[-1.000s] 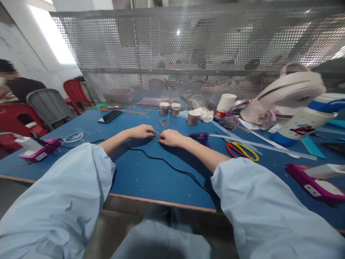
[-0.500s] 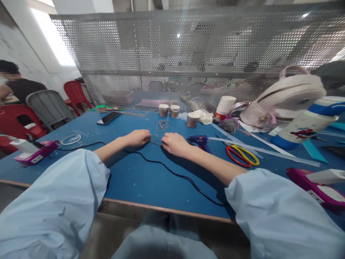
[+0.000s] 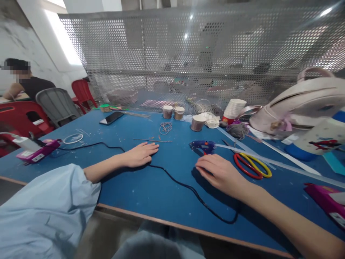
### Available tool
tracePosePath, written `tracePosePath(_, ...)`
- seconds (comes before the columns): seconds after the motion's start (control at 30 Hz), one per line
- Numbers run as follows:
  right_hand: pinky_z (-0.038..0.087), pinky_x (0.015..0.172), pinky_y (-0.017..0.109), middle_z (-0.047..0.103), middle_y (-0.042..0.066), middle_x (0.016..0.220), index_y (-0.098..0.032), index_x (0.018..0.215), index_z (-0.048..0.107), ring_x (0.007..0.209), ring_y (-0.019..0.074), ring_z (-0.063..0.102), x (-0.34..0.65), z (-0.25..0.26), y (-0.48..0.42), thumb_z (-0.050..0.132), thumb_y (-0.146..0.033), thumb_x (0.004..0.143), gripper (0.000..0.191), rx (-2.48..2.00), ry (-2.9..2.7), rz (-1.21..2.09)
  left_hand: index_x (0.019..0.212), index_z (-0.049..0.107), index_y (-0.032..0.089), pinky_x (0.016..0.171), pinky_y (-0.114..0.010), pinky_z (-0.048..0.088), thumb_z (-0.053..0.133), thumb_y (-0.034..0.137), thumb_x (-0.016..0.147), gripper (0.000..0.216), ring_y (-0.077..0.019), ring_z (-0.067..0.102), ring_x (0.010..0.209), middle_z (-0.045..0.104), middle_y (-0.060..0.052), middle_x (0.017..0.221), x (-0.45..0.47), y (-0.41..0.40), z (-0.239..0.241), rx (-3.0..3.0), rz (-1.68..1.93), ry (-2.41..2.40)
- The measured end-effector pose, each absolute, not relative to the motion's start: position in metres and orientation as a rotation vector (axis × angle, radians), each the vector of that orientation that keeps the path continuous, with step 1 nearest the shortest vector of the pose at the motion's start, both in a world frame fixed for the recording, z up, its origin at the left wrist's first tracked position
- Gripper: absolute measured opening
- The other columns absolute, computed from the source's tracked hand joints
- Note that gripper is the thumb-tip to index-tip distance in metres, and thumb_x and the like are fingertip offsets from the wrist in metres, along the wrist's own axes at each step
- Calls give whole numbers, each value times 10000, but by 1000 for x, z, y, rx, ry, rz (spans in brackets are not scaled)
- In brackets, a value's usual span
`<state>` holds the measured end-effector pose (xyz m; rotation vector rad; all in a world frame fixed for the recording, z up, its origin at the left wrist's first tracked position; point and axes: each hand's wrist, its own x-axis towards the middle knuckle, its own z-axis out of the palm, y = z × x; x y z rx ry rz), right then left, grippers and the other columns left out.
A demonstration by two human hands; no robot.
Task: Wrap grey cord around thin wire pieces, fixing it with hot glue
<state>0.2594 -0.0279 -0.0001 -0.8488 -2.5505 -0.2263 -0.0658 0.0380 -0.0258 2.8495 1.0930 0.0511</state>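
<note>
My left hand point(image 3: 141, 154) lies open and flat on the blue table, palm down, over part of a black cable point(image 3: 183, 185). Just beyond its fingertips a short, thin grey cord point(image 3: 152, 140) is stretched straight. My right hand point(image 3: 221, 174) hovers low over the table with its fingers extended and loosely together, and nothing shows in it. Right behind it is a blue glue gun point(image 3: 203, 144) with a clear glue stick in its rear. Scissors point(image 3: 252, 165) with red and yellow handles lie to the right of that hand. A grey cord coil point(image 3: 165, 127) rests farther back.
Paper cups point(image 3: 198, 122), a cup stack point(image 3: 234, 109), grey yarn point(image 3: 237, 130) and a pale bag point(image 3: 304, 102) stand along the back. A phone point(image 3: 111, 118) lies back left. Purple power strips point(image 3: 39, 153) sit at both sides. A person point(image 3: 29, 84) sits at far left.
Both hands have let go of the thin grey cord, which now lies on the table. My left hand has flattened nearer the front edge; the right has moved right, towards the glue gun.
</note>
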Motion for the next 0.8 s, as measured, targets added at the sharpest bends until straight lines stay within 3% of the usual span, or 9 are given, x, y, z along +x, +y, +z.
tracePosePath(0.13, 459, 709, 335, 665, 83, 855, -186, 923, 599, 810, 192, 608, 279, -8, -38, 477, -170, 879, 131, -855, -2475, -164, 1403, 310, 247, 1110, -331, 137, 285, 461, 911, 537, -160, 174, 1382, 219, -43, 1501, -62, 11, -28, 2697, 32, 1093)
tracePosePath(0.23, 471, 714, 340, 664, 78, 852, -200, 929, 597, 805, 195, 612, 284, -11, -38, 487, -171, 873, 127, -846, -2467, -96, 1401, 316, 258, 1112, -325, 132, 279, 508, 900, 562, -157, 184, 1380, 228, -45, 1498, -60, 4, -29, 2716, 85, 1149)
tracePosePath(0.33, 484, 708, 340, 665, 73, 833, -209, 923, 598, 792, 198, 619, 287, -11, -37, 492, -178, 870, 123, -826, -2443, -43, 1383, 355, 176, 1114, -389, 96, 261, 588, 866, 668, -215, 191, 1381, 254, -107, 1488, -70, 17, -35, 2652, 78, 1544)
tracePosePath(0.4, 489, 692, 333, 666, 67, 817, -215, 920, 596, 763, 193, 624, 291, -9, -36, 489, -178, 871, 124, -818, -2414, -17, 1384, 348, 171, 1108, -347, 128, 224, 616, 854, 703, -198, 190, 1381, 240, -88, 1500, -89, 32, -38, 2475, -4, 1814)
tracePosePath(0.53, 494, 661, 321, 674, 55, 796, -235, 923, 597, 710, 184, 630, 298, -6, -34, 479, -189, 872, 136, -808, -2369, -7, 1354, 363, 69, 1053, -458, 222, 217, 632, 832, 781, -323, 232, 1356, 259, -211, 1474, -149, 58, -35, 2244, -41, 2155)
tracePosePath(0.67, 490, 643, 309, 678, 56, 771, -219, 903, 607, 690, 179, 634, 301, -6, -33, 469, -192, 877, 143, -800, -2384, -41, 1236, 468, -5, 952, -504, 330, 223, 613, 818, 785, -408, 384, 1251, 408, -302, 1348, -202, 72, -21, 2000, -92, 2404)
tracePosePath(0.8, 482, 653, 290, 676, 63, 750, -184, 877, 616, 679, 166, 629, 299, -7, -34, 446, -184, 891, 170, -791, -2426, -72, 1195, 503, -10, 905, -538, 351, 197, 614, 810, 795, -438, 408, 1217, 455, -319, 1293, -202, 89, -22, 1941, -81, 2479)
